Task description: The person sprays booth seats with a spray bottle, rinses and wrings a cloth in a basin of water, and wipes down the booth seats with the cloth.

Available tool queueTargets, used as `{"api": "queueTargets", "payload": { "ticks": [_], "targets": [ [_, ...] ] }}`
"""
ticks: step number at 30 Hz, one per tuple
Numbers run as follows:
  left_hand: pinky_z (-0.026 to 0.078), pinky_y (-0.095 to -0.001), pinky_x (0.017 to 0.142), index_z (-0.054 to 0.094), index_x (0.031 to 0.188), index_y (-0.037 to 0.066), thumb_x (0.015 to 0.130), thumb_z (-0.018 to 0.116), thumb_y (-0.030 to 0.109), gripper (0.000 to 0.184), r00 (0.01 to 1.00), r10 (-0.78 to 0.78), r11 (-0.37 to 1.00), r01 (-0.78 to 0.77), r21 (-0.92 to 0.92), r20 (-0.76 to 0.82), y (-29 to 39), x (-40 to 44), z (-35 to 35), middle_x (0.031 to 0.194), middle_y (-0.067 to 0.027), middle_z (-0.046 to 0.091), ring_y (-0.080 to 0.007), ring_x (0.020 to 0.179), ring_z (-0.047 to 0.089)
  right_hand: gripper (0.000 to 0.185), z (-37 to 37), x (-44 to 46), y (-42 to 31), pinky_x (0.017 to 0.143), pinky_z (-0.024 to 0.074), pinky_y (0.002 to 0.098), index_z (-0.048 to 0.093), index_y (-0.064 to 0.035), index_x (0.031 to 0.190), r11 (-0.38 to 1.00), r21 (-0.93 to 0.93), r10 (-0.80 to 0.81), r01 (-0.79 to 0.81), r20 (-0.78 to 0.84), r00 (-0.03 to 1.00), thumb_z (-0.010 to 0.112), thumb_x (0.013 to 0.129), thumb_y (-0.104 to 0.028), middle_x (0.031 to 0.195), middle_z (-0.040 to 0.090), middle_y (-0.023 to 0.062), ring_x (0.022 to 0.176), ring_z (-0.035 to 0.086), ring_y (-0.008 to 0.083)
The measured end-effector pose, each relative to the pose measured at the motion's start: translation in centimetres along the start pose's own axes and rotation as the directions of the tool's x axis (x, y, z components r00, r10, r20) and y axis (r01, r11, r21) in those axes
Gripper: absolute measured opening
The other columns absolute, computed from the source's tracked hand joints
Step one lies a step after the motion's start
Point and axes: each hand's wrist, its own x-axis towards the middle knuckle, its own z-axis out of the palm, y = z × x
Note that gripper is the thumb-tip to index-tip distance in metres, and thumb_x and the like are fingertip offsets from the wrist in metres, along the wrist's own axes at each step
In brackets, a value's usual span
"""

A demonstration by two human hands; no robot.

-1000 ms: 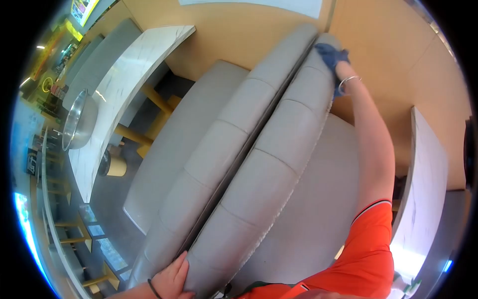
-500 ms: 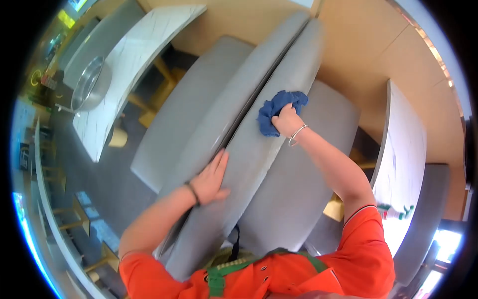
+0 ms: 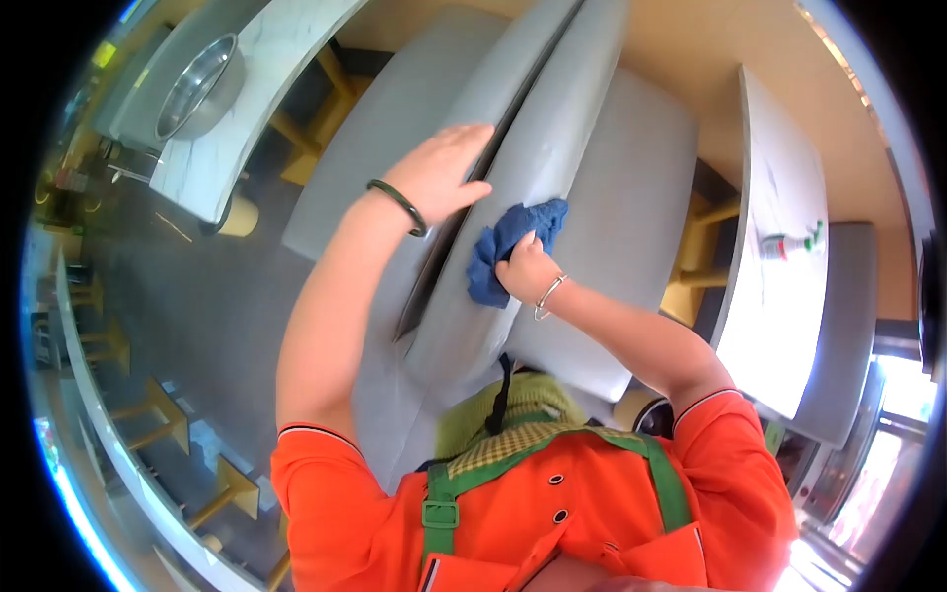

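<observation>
Blue cloth [image 3: 510, 229], bunched and creased, lies against the padded grey backrest [image 3: 552, 123], near the end closest to the person. The right hand [image 3: 529, 269] has it gathered under bent fingers, some of them hidden from me in the folds; a silver bracelet [image 3: 549, 296] circles that wrist. The left hand [image 3: 440, 174] is empty, its fingers stretched out side by side and the thumb held away from them, over the dark slit between this backrest and its twin [image 3: 511, 61]. Whether that palm touches the padding, I cannot tell. A dark bangle [image 3: 400, 207] sits on the left wrist.

Grey bench seats flank the pair of backrests, one [image 3: 426, 74] on the far left, the other [image 3: 631, 178] to the right. Past the right seat, a bottle with a green top [image 3: 786, 245] lies on a white table [image 3: 774, 331]. Across on the other side, a metal bowl [image 3: 205, 91] rests on a marbled table [image 3: 271, 74].
</observation>
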Motion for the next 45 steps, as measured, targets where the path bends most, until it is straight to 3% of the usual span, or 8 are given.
{"api": "queueTargets", "payload": {
  "ticks": [11,17,20,22,25,32,39,45],
  "targets": [
    [0.026,-0.0355,0.102,0.036,0.128,0.003,0.081,0.056,0.028,0.057,0.983,-0.151,0.979,0.164,-0.125,0.105,0.0,-30.7,-0.8,0.133,-0.0186,0.034,-0.0311,0.126,0.029,0.056,14.3,-16.3,-5.7,0.069,0.0496,0.0397,0.024,0.0271,0.108,0.97,-0.24,-0.078,0.034,-0.176,0.981,0.047,0.075,-0.012,0.094,0.048,0.0351,0.079,0.057,0.0408],
    [0.029,-0.0338,0.1,0.039,0.126,0.001,0.08,0.058,0.023,0.054,0.839,-0.542,0.782,0.523,-0.34,0.045,-2.2,-46.3,1.5,0.129,-0.0173,0.04,-0.0294,0.122,0.036,0.043,11.4,-18.9,-1.6,0.071,0.0455,0.0351,0.046,0.0,0.114,0.719,0.689,0.154,0.089,-0.284,0.946,0.045,0.072,-0.007,0.081,0.055,0.0184,0.081,0.055,0.0314],
    [0.03,-0.0337,0.099,0.039,0.126,0.001,0.081,0.058,0.022,0.053,0.67,-0.742,0.573,0.657,-0.489,0.031,-2.5,-53.5,5.5,0.128,-0.017,0.042,-0.0292,0.121,0.038,0.044,7.5,-18.6,-2.0,0.08,0.0423,0.0339,0.046,-0.0027,0.116,0.528,0.751,-0.106,0.397,-0.405,0.908,0.048,0.073,-0.011,0.092,0.052,0.0173,0.088,0.053,0.0307],
    [0.03,-0.0337,0.099,0.04,0.126,0.002,0.081,0.058,0.022,0.052,0.558,-0.825,0.412,0.698,-0.586,0.085,-2.8,-58.0,8.7,0.127,-0.017,0.043,-0.0289,0.12,0.039,0.046,5.6,-17.1,-4.2,0.09,0.037,0.0343,0.043,-0.0027,0.119,0.884,0.127,-0.393,0.451,-0.323,0.861,0.05,0.074,-0.014,0.1,0.048,0.0167,0.1,0.047,0.032],
    [0.032,-0.0336,0.098,0.041,0.125,0.002,0.081,0.058,0.022,0.05,0.493,-0.867,0.384,0.746,-0.544,0.065,-1.8,-61.9,12.5,0.126,-0.0169,0.044,-0.0283,0.119,0.04,0.056,8.4,-13.1,-5.1,0.097,0.0298,0.0433,0.041,-0.0067,0.122,0.7,-0.547,-0.634,0.459,-0.179,0.753,0.059,0.07,-0.017,0.102,0.047,0.017,0.112,0.035,0.04],
    [0.032,-0.0342,0.097,0.043,0.123,0.002,0.081,0.058,0.023,0.05,0.385,-0.909,0.262,0.824,-0.503,0.158,2.4,-64.2,15.5,0.126,-0.0163,0.045,-0.0285,0.118,0.041,0.033,9.8,-9.8,-8.2,0.09,0.0362,0.039,0.059,-0.0075,0.1,-0.035,-0.733,-0.876,0.679,0.349,0.332,0.058,0.067,-0.014,0.097,0.052,0.0084,0.105,0.045,0.0293],
    [0.033,-0.0349,0.097,0.043,0.123,0.002,0.08,0.058,0.024,0.05,0.402,-0.907,0.313,0.844,-0.436,0.127,5.4,-61.7,16.5,0.125,-0.0169,0.045,-0.0296,0.118,0.04,0.018,14.2,-8.3,-11.2,0.072,0.04,0.0309,0.065,-0.0095,0.086,-0.14,-0.829,-0.39,0.542,0.549,0.739,0.054,0.072,-0.013,0.09,0.06,0.0056,0.087,0.055,0.0231],
    [0.032,-0.036,0.097,0.042,0.123,0.001,0.08,0.058,0.023,0.051,0.398,-0.907,0.312,0.854,-0.416,0.137,10.3,-64.1,15.8,0.125,-0.0184,0.044,-0.0316,0.118,0.04,0.023,23.0,-3.3,-6.1,0.068,0.0423,0.0349,0.066,-0.0114,0.094,-0.066,-0.829,-0.344,0.555,0.541,0.768,0.055,0.075,-0.018,0.096,0.061,0.008,0.088,0.058,0.0234]
  ]
}}
